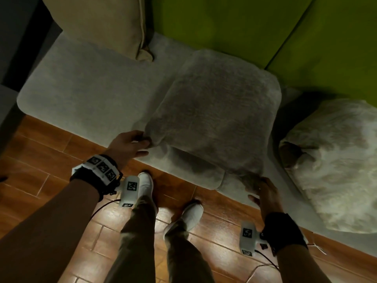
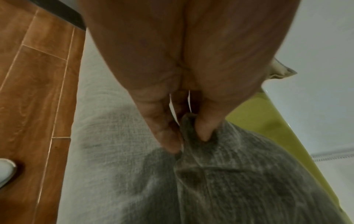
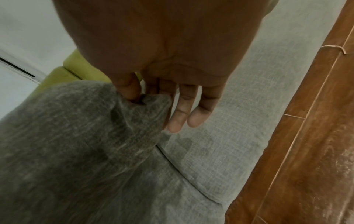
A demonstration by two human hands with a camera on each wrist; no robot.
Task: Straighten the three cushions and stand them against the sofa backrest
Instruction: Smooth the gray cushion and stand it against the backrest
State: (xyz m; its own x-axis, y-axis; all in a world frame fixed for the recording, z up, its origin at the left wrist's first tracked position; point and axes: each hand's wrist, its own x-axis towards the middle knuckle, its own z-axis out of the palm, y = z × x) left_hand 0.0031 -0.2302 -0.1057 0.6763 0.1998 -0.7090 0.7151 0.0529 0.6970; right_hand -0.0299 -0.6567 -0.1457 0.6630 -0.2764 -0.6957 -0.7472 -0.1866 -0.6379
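Grey cushion (image 1: 212,111) lies on the grey sofa seat (image 1: 85,86), its far edge close to the green backrest (image 1: 224,27) and its near edge overhanging the front of the seat. Whether it is raised clear of the seat cannot be told.

Left hand (image 1: 127,147) pinches the near left corner of the grey cushion; the left wrist view shows the thumb (image 2: 205,127) pressed into the fabric from above and a finger (image 2: 164,134) beneath, the corner bunched between them.

Right hand (image 1: 263,194) grips the near right corner. The right wrist view shows the thumb (image 3: 130,91) dug into the folded corner, with two fingers (image 3: 182,115) extended straight past it, over the seat.

Beige cushion (image 1: 106,23) stands on edge at the far left of the seat, against the backrest end; its lower corner rests on the seat.

Pale mottled cushion (image 1: 334,164) lies on the seat to the right of the grey cushion, apart from it, tilted, not against the backrest.

The person stands on the brown wooden floor (image 1: 40,160), two white shoes (image 1: 192,216) just in front of the sofa edge. Both wrists carry black bands with marker-tagged white camera units (image 1: 129,190)
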